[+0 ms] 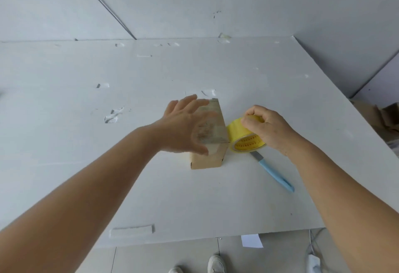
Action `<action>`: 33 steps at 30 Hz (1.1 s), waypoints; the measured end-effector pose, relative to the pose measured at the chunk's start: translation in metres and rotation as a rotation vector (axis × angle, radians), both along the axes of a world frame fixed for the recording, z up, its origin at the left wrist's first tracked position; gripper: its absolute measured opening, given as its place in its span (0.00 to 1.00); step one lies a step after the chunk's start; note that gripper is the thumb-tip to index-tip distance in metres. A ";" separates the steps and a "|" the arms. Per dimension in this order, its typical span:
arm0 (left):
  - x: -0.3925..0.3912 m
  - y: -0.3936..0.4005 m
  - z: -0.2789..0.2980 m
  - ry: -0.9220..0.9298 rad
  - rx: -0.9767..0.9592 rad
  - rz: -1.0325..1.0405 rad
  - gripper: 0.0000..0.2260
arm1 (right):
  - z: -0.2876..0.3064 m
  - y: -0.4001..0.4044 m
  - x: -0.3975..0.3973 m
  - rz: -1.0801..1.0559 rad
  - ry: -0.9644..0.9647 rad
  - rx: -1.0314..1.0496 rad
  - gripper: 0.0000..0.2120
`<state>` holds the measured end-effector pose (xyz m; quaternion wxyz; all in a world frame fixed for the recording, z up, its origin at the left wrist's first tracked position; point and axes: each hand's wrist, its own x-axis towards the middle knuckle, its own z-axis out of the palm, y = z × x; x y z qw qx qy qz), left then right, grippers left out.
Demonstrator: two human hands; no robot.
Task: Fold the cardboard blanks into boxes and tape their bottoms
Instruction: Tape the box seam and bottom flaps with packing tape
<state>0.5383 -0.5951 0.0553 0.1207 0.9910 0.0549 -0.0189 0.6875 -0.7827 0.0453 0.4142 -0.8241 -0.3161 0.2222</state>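
Observation:
A small brown cardboard box (212, 156) stands on the white table (86, 100) near the middle, with clear tape shining across its top face. My left hand (183, 126) lies flat over that top, fingers spread and straight, slightly blurred. Just right of the box, my right hand (267, 127) grips a yellow tape roll (241, 136) from above, fingers curled over its rim. The roll rests on its edge against the table, touching or nearly touching the box's right side.
A blue utility knife (273, 171) lies on the table in front of the tape roll. Scraps of clear tape (112, 116) stick to the tabletop. Brown cardboard (375, 119) lies beyond the table's right edge. White walls close the back.

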 end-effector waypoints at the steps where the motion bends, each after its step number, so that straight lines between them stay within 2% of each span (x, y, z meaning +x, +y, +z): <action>1: 0.011 -0.005 0.002 0.006 0.028 -0.057 0.40 | 0.001 0.002 0.000 0.009 0.002 -0.006 0.04; 4: 0.041 -0.021 -0.002 0.039 0.088 -0.173 0.41 | 0.004 0.005 0.002 0.041 -0.005 -0.023 0.04; 11: 0.048 -0.016 -0.030 0.033 0.093 -0.136 0.40 | 0.001 0.009 0.014 0.113 -0.024 -0.062 0.03; 15: 0.049 -0.012 -0.034 0.025 0.062 -0.135 0.43 | -0.017 0.007 0.024 0.134 -0.256 -0.351 0.06; 20: 0.050 -0.009 -0.034 0.017 0.034 -0.138 0.43 | -0.025 0.009 0.027 0.183 -0.327 -0.462 0.11; 22: 0.051 -0.007 -0.033 0.014 0.013 -0.146 0.43 | -0.023 0.006 0.031 0.202 -0.328 -0.414 0.09; 25: 0.052 -0.008 -0.031 0.008 0.014 -0.154 0.42 | -0.024 -0.003 0.038 0.167 -0.222 -0.284 0.15; 27: 0.051 -0.008 -0.031 0.006 0.023 -0.171 0.42 | -0.027 -0.005 0.038 0.159 -0.199 -0.285 0.16; 31: 0.050 -0.008 -0.031 0.029 0.033 -0.183 0.41 | -0.033 0.002 0.034 0.193 -0.475 -0.513 0.14; 33: 0.049 -0.009 -0.031 0.033 0.048 -0.176 0.41 | -0.031 0.004 0.032 0.201 -0.581 -0.564 0.12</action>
